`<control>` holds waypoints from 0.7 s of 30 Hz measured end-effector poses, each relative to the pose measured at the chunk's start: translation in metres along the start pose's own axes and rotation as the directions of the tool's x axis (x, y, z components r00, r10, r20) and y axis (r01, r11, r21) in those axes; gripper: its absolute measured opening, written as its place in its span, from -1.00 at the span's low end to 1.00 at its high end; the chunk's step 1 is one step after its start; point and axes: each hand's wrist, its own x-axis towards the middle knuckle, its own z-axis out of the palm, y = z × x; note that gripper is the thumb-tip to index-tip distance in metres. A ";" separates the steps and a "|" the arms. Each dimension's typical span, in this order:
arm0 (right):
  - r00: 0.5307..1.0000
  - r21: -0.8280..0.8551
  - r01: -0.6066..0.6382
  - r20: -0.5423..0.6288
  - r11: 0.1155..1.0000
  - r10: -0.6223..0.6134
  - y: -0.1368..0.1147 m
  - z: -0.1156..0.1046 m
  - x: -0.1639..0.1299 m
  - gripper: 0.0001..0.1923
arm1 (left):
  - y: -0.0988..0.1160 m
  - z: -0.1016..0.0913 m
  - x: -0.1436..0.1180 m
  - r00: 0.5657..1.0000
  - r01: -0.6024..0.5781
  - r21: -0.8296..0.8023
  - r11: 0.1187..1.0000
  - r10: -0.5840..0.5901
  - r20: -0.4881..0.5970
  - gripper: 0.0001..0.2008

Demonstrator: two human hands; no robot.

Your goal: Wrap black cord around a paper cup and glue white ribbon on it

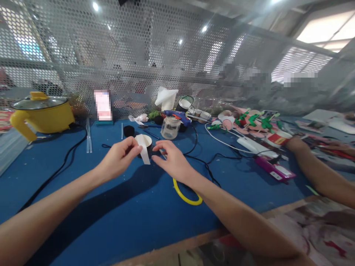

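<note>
Head view: left hand (118, 159) pinches a white paper strip (143, 149) between thumb and fingers, above the blue table (111, 207). Strip's long axis runs steeply, lower end pointing down and slightly right. Right hand (173, 162) just beside it, fingers loosely spread, holding nothing; a yellow ring (186, 197) lies under the wrist.

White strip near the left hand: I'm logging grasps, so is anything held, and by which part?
The left hand pinches the white strip by its upper end. The right hand holds nothing visible.
</note>
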 end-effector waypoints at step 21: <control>0.889 -0.767 -0.107 0.211 0.632 0.407 0.016 -0.033 -0.054 -0.72 | -0.036 0.020 0.012 0.908 0.393 -0.208 0.895 -0.343 0.242 -0.85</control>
